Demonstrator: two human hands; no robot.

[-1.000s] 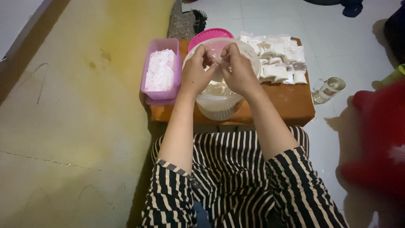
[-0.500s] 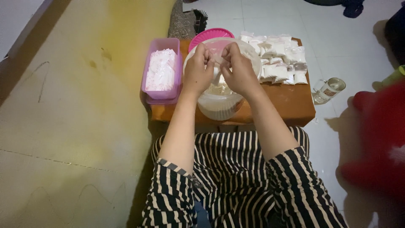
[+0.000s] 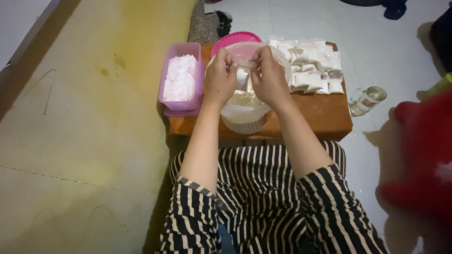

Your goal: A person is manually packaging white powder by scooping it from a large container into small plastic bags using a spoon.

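Both hands are raised over a clear round tub (image 3: pixel 245 117) of pale powder on a small wooden table (image 3: pixel 320 117). My left hand (image 3: pixel 219 80) and my right hand (image 3: pixel 269 77) pinch the top of a small clear plastic bag (image 3: pixel 243 66) between their fingertips, and the bag hangs above the tub. Most of the bag is hidden by my fingers. A purple rectangular box (image 3: pixel 181 82) holding a stack of white bags stands just left of my left hand. Several small filled white packets (image 3: pixel 313 66) lie in rows to the right of my right hand.
A pink round lid (image 3: pixel 235 38) lies behind the tub. A glass jar (image 3: pixel 368 99) lies on the white tiled floor right of the table. A red object (image 3: pixel 419 155) sits at the right edge. A yellowish mat (image 3: pixel 94 117) covers the floor to the left.
Both hands stay over the tub, with the fingers shifting slightly on the small bag. Nothing else has moved.
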